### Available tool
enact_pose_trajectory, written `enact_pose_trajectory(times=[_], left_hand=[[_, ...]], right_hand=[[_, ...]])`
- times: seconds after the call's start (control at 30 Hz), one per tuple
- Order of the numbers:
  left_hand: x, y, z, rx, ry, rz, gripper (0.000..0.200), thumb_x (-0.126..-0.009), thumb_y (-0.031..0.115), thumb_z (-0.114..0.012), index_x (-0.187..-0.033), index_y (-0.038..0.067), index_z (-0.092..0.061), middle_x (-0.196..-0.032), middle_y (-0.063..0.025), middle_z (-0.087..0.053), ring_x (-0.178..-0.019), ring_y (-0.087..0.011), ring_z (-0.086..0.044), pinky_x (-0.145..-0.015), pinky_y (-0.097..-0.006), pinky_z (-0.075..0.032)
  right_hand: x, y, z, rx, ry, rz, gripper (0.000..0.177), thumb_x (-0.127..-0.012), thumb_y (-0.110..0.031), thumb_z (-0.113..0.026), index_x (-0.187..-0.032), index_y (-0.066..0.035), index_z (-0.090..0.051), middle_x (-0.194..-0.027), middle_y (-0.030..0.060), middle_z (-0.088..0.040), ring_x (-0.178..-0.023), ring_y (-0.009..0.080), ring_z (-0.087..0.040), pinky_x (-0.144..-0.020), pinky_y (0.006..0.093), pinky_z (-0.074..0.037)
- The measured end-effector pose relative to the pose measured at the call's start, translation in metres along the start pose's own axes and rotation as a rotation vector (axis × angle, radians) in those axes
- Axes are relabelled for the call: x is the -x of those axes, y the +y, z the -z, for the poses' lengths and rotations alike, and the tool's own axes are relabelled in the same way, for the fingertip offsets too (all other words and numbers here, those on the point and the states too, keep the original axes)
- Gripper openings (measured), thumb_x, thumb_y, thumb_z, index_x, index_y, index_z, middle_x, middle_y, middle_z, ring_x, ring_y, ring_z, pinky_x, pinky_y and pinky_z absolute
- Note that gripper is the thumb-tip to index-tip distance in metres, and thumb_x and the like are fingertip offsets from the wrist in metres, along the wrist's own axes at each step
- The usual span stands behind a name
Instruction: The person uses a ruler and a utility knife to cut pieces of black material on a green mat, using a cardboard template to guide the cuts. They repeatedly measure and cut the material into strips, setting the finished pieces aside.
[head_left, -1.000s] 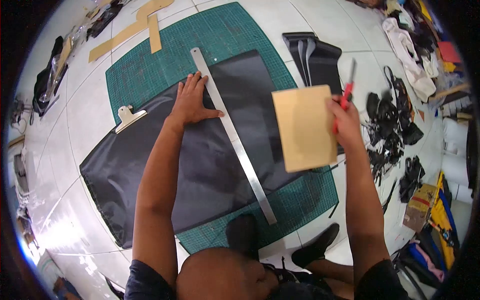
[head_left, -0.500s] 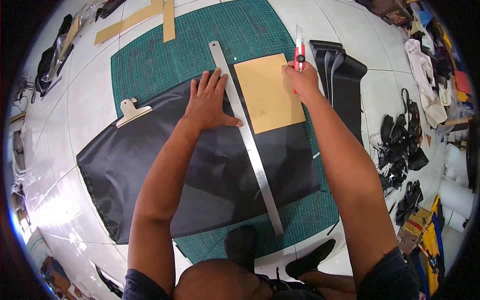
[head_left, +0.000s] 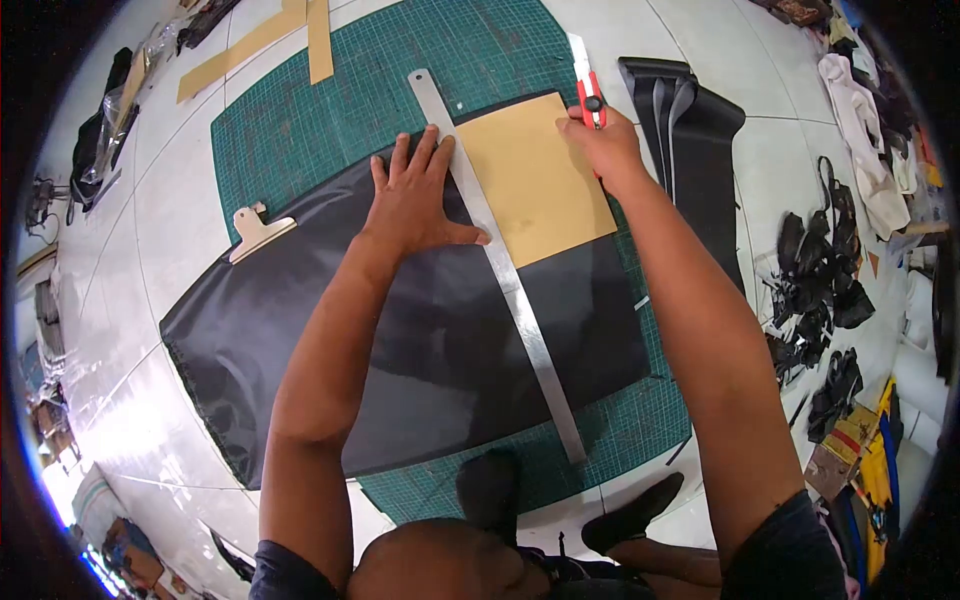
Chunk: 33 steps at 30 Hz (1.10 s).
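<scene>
My left hand (head_left: 408,205) lies with fingers spread over black sheet material (head_left: 420,350), its fingertips and thumb pressing on a long steel ruler (head_left: 527,318). The ruler runs along the left edge of a tan card rectangle (head_left: 535,185), which rests on the black sheet. In my right hand (head_left: 612,152) is a red snap-off utility knife (head_left: 590,90), blade extended and pointing away from me; the hand is at the card's upper right edge. A metal bulldog clip (head_left: 260,236) grips the sheet's upper left edge. Beneath everything lies a green cutting mat (head_left: 285,140).
A folded black sheet (head_left: 690,150) lies right of the mat. Tan card strips (head_left: 319,45) overlap the mat's far left. Black scraps (head_left: 822,270) are on the tiled floor at right. My feet (head_left: 632,515) are at the mat's near edge.
The ruler now sits against the card's left edge, closing the narrow black gap between them. My right hand with the knife appears slightly further left and up. The camera view has shifted a little.
</scene>
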<state>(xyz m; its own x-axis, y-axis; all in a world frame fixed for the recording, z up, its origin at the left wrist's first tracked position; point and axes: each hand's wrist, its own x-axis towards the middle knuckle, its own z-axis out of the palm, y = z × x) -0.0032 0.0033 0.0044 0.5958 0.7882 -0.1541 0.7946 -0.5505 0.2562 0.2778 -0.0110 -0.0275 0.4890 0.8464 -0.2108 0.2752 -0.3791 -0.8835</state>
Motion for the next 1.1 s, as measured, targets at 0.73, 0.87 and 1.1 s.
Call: enact_pose_trajectory(times=[0.73,0.87,1.1], left_hand=[[-0.002,0.005,0.007,0.018,-0.028,0.017,0.135,-0.048,0.066,-0.089,-0.153,0.005,-0.03,-0.16,-0.0206,-0.023,-0.149,-0.0449,-0.016,-0.117,-0.0656,-0.013],[-0.004,0.007,0.009,0.002,-0.047,0.026,0.134,-0.048,0.066,-0.088,-0.153,0.005,-0.03,-0.16,-0.0201,-0.023,-0.149,-0.0446,-0.017,-0.117,-0.0658,-0.013],[-0.004,0.0,-0.002,-0.054,0.014,-0.004,0.135,-0.049,0.069,-0.088,-0.154,0.006,-0.03,-0.16,-0.0183,-0.026,-0.148,-0.042,-0.02,-0.116,-0.0666,-0.016]], right_hand=[[-0.003,0.005,0.001,0.063,-0.014,0.037,0.03,-0.076,-0.029,-0.082,-0.095,-0.007,-0.075,-0.087,0.0116,-0.074,-0.081,0.0236,-0.07,-0.077,0.035,-0.053],[-0.011,0.011,-0.001,0.097,-0.002,0.064,0.028,-0.077,-0.027,-0.08,-0.096,-0.007,-0.074,-0.088,0.0114,-0.074,-0.082,0.0232,-0.07,-0.077,0.035,-0.053],[0.025,-0.009,0.068,-0.531,-0.209,-0.063,0.031,-0.083,-0.015,-0.076,-0.11,-0.002,-0.069,-0.095,0.008,-0.071,-0.082,0.0166,-0.069,-0.075,0.0322,-0.054]])
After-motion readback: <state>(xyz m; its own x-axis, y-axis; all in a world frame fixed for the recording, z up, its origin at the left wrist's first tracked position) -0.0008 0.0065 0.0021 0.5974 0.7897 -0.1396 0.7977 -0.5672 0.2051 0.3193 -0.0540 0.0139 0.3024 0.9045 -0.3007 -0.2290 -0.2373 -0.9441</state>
